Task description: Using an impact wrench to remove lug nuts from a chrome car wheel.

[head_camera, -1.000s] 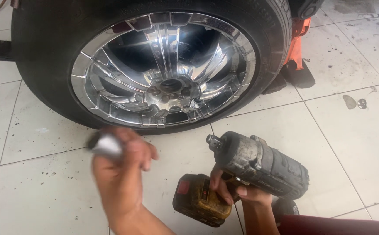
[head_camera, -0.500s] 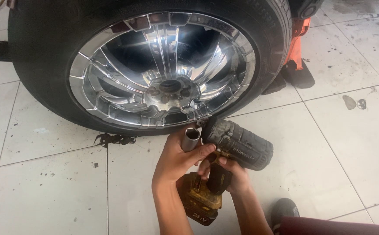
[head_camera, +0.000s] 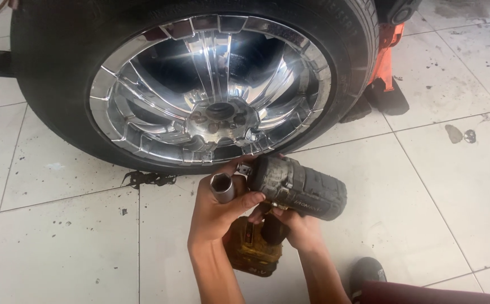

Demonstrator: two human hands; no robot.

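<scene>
left hand (head_camera: 214,211) grips socket (head_camera: 222,187) beside impact wrench (head_camera: 298,188) nose.

No packages, signs or screens.

Pretty bright, even daylight here. Strong glare bouncing off the chrome rim (head_camera: 211,90), blown-out highlights on the spokes. The tyre (head_camera: 53,112) casts a soft shadow on the pale floor tiles (head_camera: 436,186). Everything's sharp, with no real motion blur.
</scene>
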